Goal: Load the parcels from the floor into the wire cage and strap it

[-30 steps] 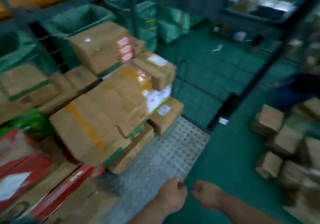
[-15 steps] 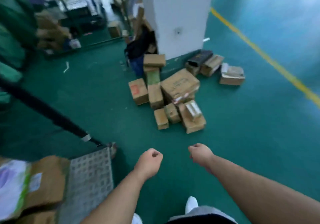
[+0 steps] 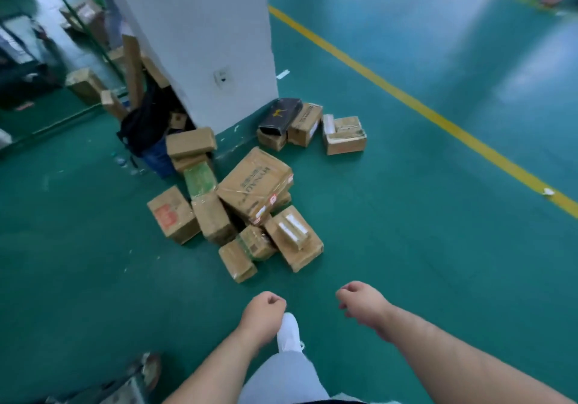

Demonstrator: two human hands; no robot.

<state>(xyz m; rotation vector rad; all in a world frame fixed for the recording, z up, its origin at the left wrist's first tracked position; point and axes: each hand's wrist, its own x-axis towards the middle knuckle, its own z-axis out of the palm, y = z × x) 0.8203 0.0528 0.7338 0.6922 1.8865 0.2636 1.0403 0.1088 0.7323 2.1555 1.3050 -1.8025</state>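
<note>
A heap of brown cardboard parcels lies on the green floor ahead, by a white pillar. The biggest parcel leans on top in the middle. A box with a red label lies at the left of the heap, and a taped box is nearest me on the right. Three more parcels, one black, sit by the pillar's right corner. My left hand is curled into a fist and holds nothing. My right hand hangs loosely curled, also with nothing in it. Both hands hover short of the heap. Only a corner of the wire cage's base shows, at the bottom left.
The white pillar stands behind the heap. A dark bag and a blue bin lean at its left side. A yellow line crosses the floor at the right. More boxes and racks stand at the far left. My white shoe steps forward.
My view has swung from the loaded cage to the parcels on the floor, and I have stepped closer to the heap. Both hands stay in front of me, holding nothing.
</note>
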